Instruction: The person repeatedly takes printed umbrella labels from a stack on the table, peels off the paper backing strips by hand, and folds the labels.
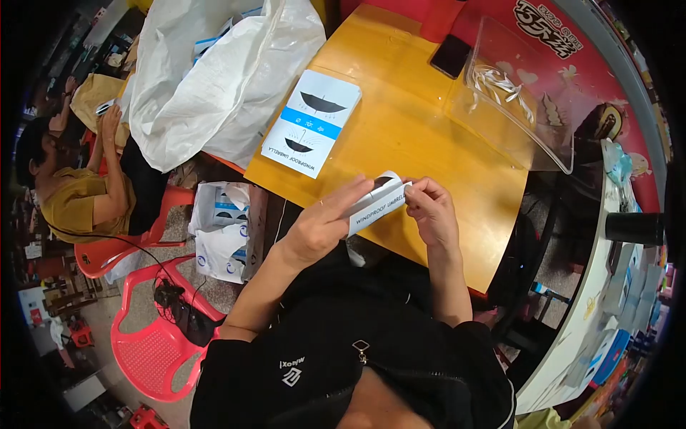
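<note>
Over the near edge of the yellow table, a printed paper card (379,209) lettered "WINDPROOF UMBRELLA" is bent over on itself, its upper part curling. My left hand (321,222) grips its left end, fingers stretched along the back. At the right end, my right hand (434,207) pinches the card's edge between thumb and fingertips. Beyond my hands lies a stack of similar cards (311,123), flat, with umbrella drawings and a blue band.
The yellow table (400,93) carries a black phone (450,56) and a clear plastic tray (493,139) with white strips. A large white sack (221,86) stands left. Below are a box of cards (223,229) and a pink chair (153,350). Another person (89,179) sits far left.
</note>
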`<state>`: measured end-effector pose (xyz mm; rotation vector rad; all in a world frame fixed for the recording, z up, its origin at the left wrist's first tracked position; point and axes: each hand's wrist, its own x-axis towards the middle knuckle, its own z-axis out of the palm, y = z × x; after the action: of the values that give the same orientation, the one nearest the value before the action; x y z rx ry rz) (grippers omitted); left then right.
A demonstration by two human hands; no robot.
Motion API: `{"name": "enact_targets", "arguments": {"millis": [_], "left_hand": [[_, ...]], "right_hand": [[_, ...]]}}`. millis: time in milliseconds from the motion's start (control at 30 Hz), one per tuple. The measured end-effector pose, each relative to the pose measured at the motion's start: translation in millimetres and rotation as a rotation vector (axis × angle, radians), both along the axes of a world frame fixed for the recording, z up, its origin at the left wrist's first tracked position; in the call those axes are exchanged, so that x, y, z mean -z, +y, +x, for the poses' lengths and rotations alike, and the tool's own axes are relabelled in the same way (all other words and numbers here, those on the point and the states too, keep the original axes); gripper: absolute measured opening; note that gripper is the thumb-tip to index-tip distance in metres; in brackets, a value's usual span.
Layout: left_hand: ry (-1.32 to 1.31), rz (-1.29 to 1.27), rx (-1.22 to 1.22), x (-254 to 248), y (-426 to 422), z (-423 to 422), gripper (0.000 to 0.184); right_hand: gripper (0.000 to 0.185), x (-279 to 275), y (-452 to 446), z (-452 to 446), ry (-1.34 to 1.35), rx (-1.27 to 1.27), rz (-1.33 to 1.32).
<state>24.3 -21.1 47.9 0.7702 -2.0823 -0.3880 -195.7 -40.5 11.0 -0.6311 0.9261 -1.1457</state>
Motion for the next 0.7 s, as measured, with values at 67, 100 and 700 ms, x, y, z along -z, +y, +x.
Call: {"name": "enact_targets", "arguments": {"millis": [67, 100, 700], "left_hand": [[-0.005, -0.044, 0.059, 3, -1, 0, 0.01], [-0.005, -0.045, 0.057, 5, 0, 0, 0.01], [1.084, 1.536, 0.102, -22, 34, 1, 0.037]], "right_hand": [[0.009, 9, -1, -5, -0.008, -0.089, 0.02], [0.009, 10, -1, -4, -0.008, -0.09, 0.019], [0.006, -21, 13, -1, 0.255, 0.142, -0.566]]}}
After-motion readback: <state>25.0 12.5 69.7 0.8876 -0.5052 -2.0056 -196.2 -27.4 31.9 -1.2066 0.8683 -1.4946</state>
